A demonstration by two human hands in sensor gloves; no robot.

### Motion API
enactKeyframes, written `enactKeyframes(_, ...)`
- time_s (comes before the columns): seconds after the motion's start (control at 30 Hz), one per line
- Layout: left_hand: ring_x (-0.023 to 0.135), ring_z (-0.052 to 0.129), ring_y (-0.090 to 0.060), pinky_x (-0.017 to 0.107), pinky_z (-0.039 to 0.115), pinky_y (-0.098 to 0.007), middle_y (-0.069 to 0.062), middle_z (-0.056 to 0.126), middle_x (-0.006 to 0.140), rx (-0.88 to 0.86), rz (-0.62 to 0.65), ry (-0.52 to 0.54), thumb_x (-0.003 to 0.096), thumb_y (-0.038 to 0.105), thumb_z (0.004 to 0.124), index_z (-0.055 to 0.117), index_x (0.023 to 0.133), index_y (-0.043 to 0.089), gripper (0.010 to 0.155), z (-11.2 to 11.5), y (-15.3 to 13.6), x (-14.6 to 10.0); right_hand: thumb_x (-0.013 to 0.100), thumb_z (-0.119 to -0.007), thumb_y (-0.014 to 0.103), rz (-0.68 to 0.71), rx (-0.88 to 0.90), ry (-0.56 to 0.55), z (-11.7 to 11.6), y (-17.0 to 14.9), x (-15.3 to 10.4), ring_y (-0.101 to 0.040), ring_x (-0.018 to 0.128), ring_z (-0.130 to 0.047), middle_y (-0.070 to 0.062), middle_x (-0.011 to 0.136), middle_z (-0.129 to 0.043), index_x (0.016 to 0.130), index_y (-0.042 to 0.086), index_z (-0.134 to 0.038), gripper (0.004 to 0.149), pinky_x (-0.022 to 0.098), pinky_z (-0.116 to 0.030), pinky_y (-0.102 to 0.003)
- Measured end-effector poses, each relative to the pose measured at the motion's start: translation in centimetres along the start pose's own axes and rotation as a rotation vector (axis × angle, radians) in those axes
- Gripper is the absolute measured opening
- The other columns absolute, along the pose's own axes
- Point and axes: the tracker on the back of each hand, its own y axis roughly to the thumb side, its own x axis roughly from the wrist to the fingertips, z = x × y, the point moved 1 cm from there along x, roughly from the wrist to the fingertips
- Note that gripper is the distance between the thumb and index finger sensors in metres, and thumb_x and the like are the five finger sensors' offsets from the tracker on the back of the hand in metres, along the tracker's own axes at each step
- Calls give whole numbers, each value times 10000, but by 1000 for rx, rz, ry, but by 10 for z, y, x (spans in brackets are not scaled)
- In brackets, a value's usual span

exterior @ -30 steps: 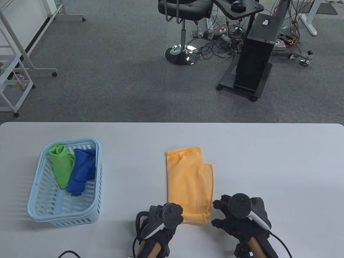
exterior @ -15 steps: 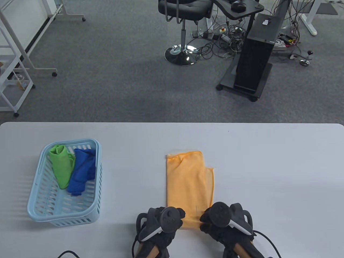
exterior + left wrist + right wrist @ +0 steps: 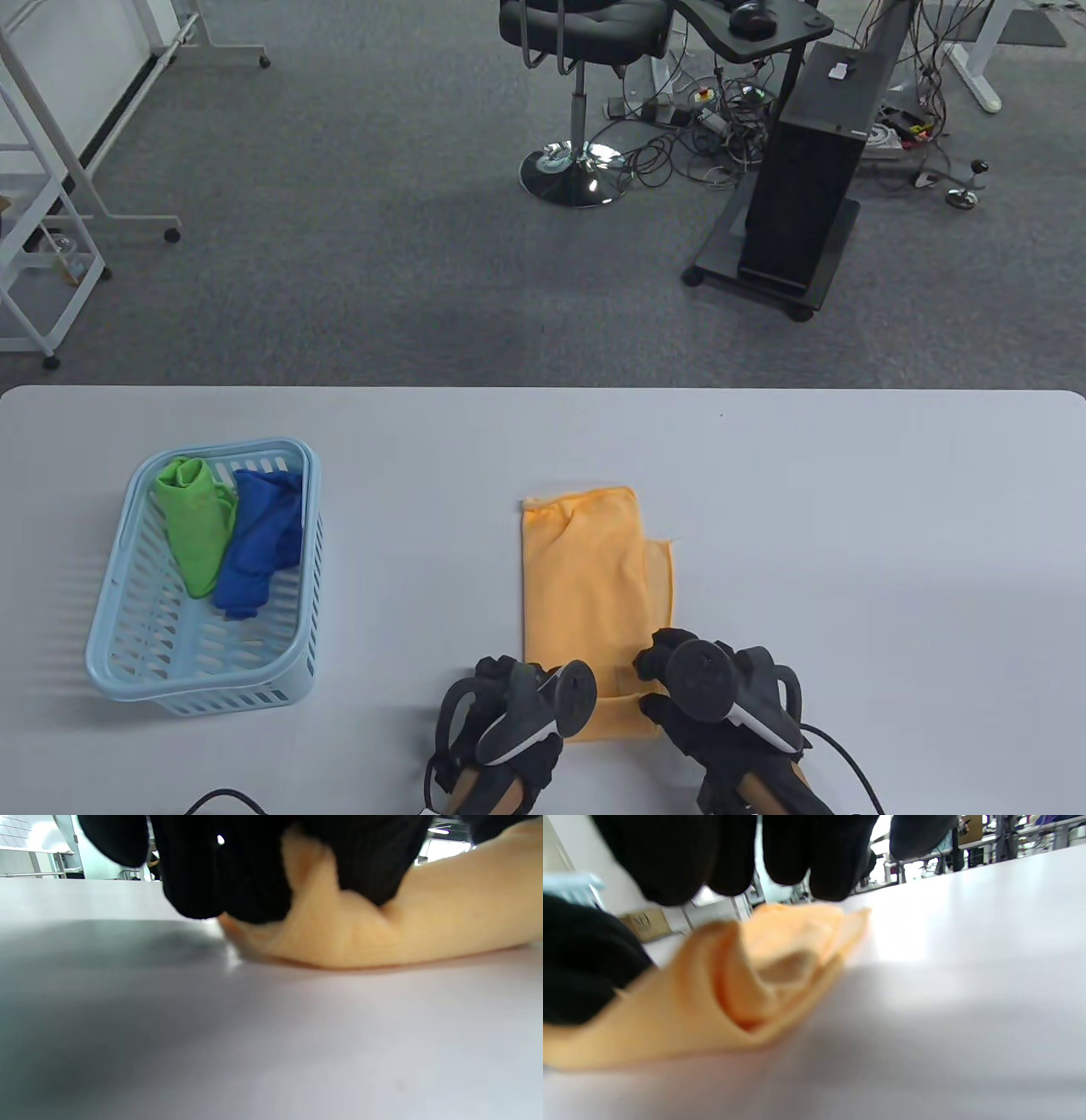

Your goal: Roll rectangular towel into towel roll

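Towel point(image 3: 585, 577), orange and folded to a long strip, lies on the white table point(image 3: 848, 526) with its long axis running straight away from the person, its near short end under both hands. That end has been lifted and turned over into the first small fold of a roll; the right wrist view shows the curled lip point(image 3: 763, 984) plainly. The left hand point(image 3: 517, 709) grips the near left corner, its fingers closed on the cloth in the left wrist view. The right hand point(image 3: 713, 696) rests on the near right corner, fingers curled over the fold, though whether they pinch it I cannot tell. Both hands are equally near, so the roll should go forward along the strip, away from the person. Well to the left stands a pale blue basket point(image 3: 110, 628) holding a green towel point(image 3: 195, 526) and a blue towel point(image 3: 259, 552).
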Motion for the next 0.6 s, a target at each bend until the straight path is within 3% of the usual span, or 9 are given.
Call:
enactKeyframes(0.13, 789, 867, -332, 649, 602, -630, -71, 965, 535, -15, -9, 3, 379, 447, 820, 879, 813, 255, 478, 1, -2, 0, 315, -805, 365, 47, -50, 115, -15, 5, 2, -305, 908, -683, -63, 983, -587, 788, 288, -818, 479, 691, -516, -603)
enactKeyframes(0.23, 851, 793, -374, 669, 555, -645, -85, 920, 677, -43, -34, -24, 381, 457, 807, 809, 845, 244, 510, 2, -7, 1, 298, -753, 522, -65, -176, 275, -35, -8, 9, -335, 939, -624, -92, 1020, -514, 864, 339, -738, 595, 692, -482, -622)
enactKeyframes(0.33, 925, 680, -405, 697, 479, -660, -96, 808, 824, -79, -34, -14, 376, 458, 816, 745, 859, 287, 518, 0, -13, 0, 256, -793, 555, -78, -129, 242, -38, -11, 10, -358, 947, -585, -111, 1024, -494, 867, 336, -722, 654, 693, -454, -635)
enactKeyframes(0.47, 999, 533, -421, 717, 402, -662, -101, 669, 948, -43, -98, 53, 385, 443, 815, 675, 877, 270, 540, -14, -22, -4, 252, -811, 559, -87, -293, 313, -46, -6, 10, -355, 984, -494, -91, 1050, -380, 913, 390, -545, 732, 717, -418, -624)
enactKeyframes(0.6, 1002, 523, -429, 719, 387, -665, -114, 671, 961, -98, -45, 143, 389, 429, 801, 737, 843, 279, 482, -30, -21, -15, 294, -819, 460, -98, -233, 257, -45, -4, 12, -356, 964, -544, -84, 1035, -449, 883, 360, -639, 624, 709, -451, -612)
